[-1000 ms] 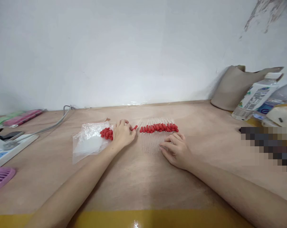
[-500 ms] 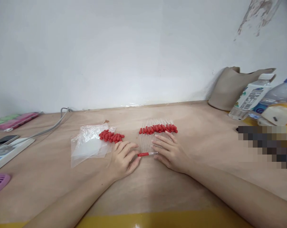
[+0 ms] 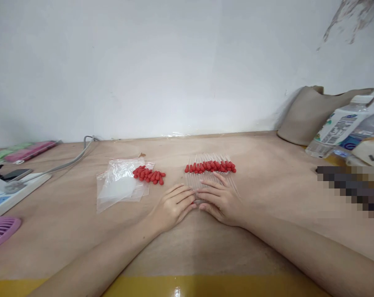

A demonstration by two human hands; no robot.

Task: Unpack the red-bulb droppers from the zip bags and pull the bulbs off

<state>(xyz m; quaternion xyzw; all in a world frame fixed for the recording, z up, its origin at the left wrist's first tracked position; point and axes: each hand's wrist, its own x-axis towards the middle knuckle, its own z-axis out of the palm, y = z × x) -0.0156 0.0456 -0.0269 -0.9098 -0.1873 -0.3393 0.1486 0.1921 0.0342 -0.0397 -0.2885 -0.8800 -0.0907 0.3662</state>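
Note:
My left hand (image 3: pixel 174 206) is closed over the red rubber bulb of a glass dropper (image 3: pixel 192 203), so only a small red bit shows at the fingertips. At the dropper's clear tube, my right hand (image 3: pixel 222 202) has its thumb and fingers closed, and the fingertips of both hands nearly meet. Just beyond them lies a row of glass droppers (image 3: pixel 210 166) with red bulbs, side by side, partly under my right fingers. Left of the row is a small heap of loose red rubber bulbs (image 3: pixel 148 175), partly on clear zip bags (image 3: pixel 117 187).
At the left lie a white power strip (image 3: pixel 35 185) with a grey cable, a phone (image 3: pixel 18 175), pink and green packs (image 3: pixel 29 151) and a purple slotted object (image 3: pixel 3 233). A beige container (image 3: pixel 301 115) and a plastic bottle (image 3: pixel 338 128) stand right, near the wall.
My left hand has moved right towards my right hand, covering most of the dropper's red bulb. The view has shifted slightly, and the right hand has barely moved.

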